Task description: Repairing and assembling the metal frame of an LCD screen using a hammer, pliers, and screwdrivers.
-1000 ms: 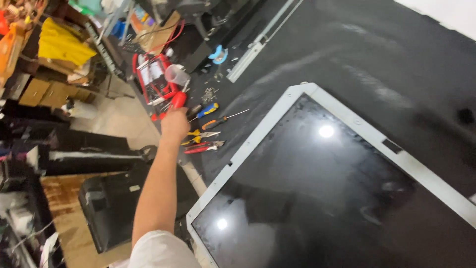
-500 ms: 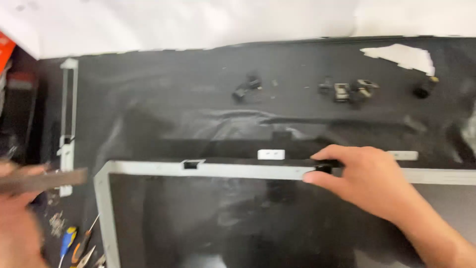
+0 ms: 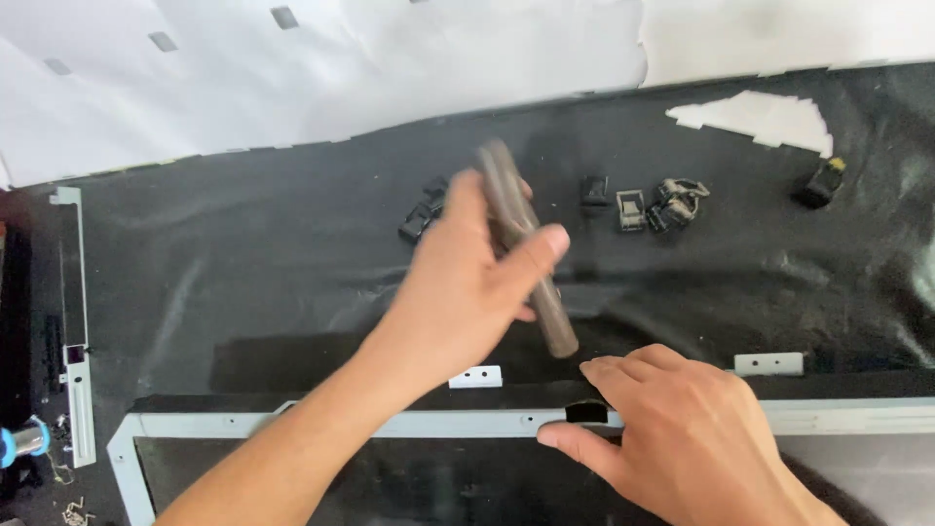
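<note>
My left hand (image 3: 466,282) is raised over the black mat and grips a dark rod-shaped tool (image 3: 526,248), blurred by motion, its lower end pointing down toward the panel's top edge. My right hand (image 3: 682,438) lies on the top edge of a large flat screen panel with a light grey frame (image 3: 321,425), fingertips beside a small black tab (image 3: 586,413) on that frame. The panel fills the bottom of the view.
Small black and metal clips and brackets (image 3: 662,203) lie on the black mat (image 3: 243,282) beyond the hands. A long grey metal strip (image 3: 74,331) lies at the left. White sheeting (image 3: 341,68) covers the far side. Two small grey plates (image 3: 769,363) sit near the frame.
The view swung from the cluttered tool area to the panel. My left hand came in from the left carrying the rod tool to the centre. My right hand stays on the frame's top edge.
</note>
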